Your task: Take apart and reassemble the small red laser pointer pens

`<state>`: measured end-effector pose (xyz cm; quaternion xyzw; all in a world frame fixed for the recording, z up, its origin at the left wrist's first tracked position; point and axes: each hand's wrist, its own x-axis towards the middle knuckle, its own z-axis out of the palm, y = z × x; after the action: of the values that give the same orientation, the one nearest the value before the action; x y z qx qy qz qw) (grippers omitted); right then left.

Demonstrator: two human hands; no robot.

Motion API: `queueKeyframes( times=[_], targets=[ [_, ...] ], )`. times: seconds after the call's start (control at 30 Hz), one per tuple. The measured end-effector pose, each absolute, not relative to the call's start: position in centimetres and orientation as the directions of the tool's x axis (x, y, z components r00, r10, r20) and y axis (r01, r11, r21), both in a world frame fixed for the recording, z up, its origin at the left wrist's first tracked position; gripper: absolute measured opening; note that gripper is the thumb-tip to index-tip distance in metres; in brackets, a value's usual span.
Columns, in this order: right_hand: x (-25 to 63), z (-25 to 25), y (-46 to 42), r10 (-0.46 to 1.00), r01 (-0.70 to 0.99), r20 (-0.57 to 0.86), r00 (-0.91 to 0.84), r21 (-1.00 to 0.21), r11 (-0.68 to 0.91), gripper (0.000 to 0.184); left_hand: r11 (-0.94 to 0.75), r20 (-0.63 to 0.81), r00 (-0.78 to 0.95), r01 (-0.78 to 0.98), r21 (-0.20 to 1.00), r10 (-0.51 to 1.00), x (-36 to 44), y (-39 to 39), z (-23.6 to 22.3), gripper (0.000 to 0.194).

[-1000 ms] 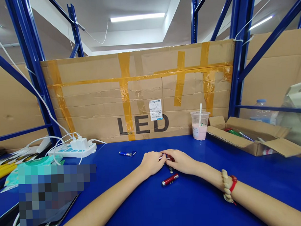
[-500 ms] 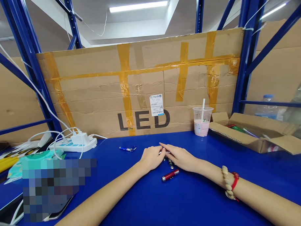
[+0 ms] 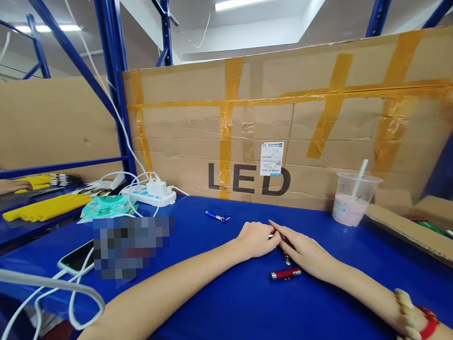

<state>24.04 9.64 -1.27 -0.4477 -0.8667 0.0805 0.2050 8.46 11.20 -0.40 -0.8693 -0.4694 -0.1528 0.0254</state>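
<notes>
My left hand (image 3: 256, 240) and my right hand (image 3: 307, 249) meet above the blue tabletop, fingertips together. A small shiny piece shows between the fingers; most of it is covered, so its kind cannot be told. The left fingers are curled in a pinch, while the right fingers reach forward and close against them. Under the right hand lies a dark, silver-tipped small object (image 3: 286, 257), partly hidden. Just in front of the hands rests a red mini flashlight (image 3: 285, 274) with a silver end. A blue mini flashlight (image 3: 215, 216) with a clip lies beyond my left hand.
A pink drink cup with a straw (image 3: 352, 205) and an open cardboard box (image 3: 418, 232) stand at the right. On the left are a power strip (image 3: 153, 195), white cables, a phone (image 3: 76, 258), a teal packet (image 3: 105, 208) and yellow tubes (image 3: 45, 210). Another person's hand (image 3: 9, 187) is far left.
The view has turned left, so everything sits further right in the picture; another person's hand now shows at far left. My hands stay together above the same spot beside the red flashlight.
</notes>
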Motion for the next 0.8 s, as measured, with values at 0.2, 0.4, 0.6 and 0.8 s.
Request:
queueKeyframes(
  times=[0.2,0.4,0.6,0.8],
  targets=[
    [23.85,-1.23,9.81,0.840,0.774,0.247,-0.484,-0.328,0.542,0.050,-0.565,0.264,0.526,0.819,0.098,0.808,8.30,11.30,-0.38,0.042],
    [23.84,-0.90,9.72,0.856,0.776,0.198,-0.477,-0.362,0.516,0.048,-0.583,0.234,0.552,0.807,0.094,0.801,8.23,11.24,-0.34,0.043],
    [23.74,-0.62,9.74,0.860,0.783,0.162,-0.483,-0.360,0.507,0.047,-0.596,0.242,0.564,0.799,0.079,0.789,8.24,11.41,-0.49,0.044],
    [23.94,-0.99,10.24,0.841,0.747,0.215,-0.496,-0.388,0.540,0.039,-0.582,0.233,0.553,0.809,0.080,0.800,8.20,11.34,-0.48,0.044]
  ],
)
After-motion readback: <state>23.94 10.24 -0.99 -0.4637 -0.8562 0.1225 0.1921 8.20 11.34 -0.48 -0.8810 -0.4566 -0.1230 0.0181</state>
